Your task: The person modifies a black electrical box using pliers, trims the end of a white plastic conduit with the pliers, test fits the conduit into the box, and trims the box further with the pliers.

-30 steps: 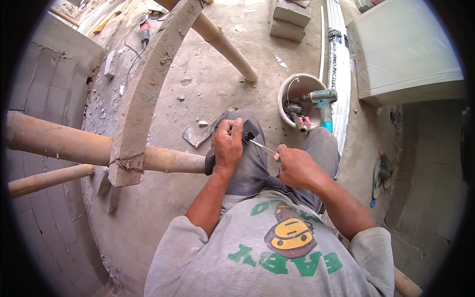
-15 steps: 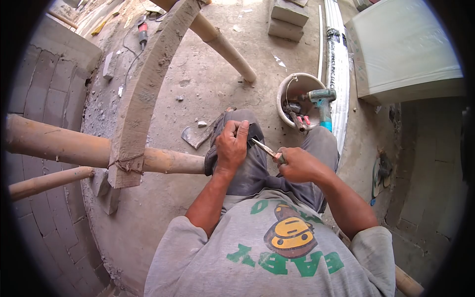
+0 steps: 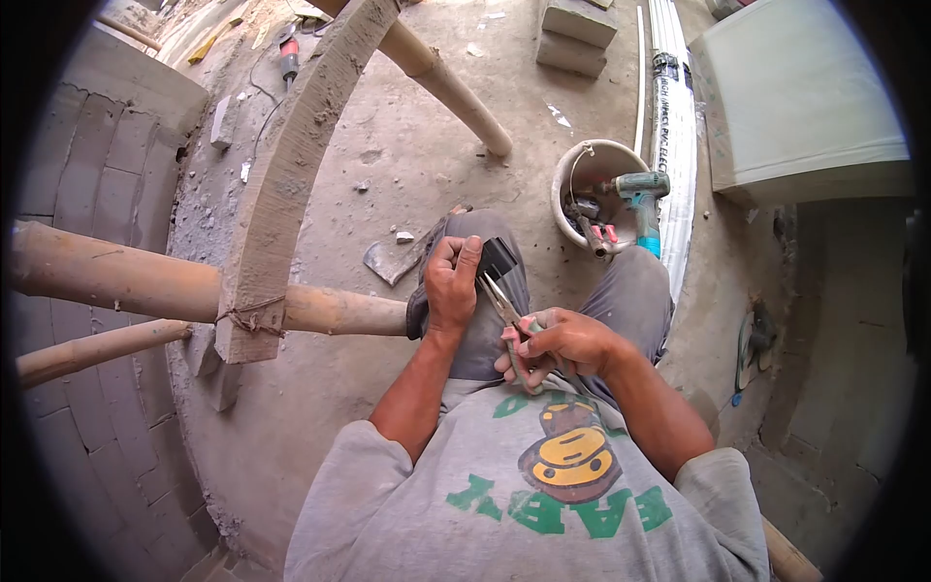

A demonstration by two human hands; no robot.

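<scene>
Over my left knee, my left hand grips a small black box, its thumb along the near side. My right hand is closed on long-nosed pliers with worn red and grey handles. The handles are spread, and the jaws point up and left to the lower edge of the black box. Whether the jaw tips touch the box I cannot tell.
A bucket with a teal drill and other tools stands beyond my right knee. White pipes lie beside it. Bamboo poles and a plank are on the left. Grey blocks lie ahead.
The pliers have turned to a steeper angle, and their handles have spread apart. My right hand has shifted slightly lower with its fingers opened wider around them. My left hand still holds the box.
</scene>
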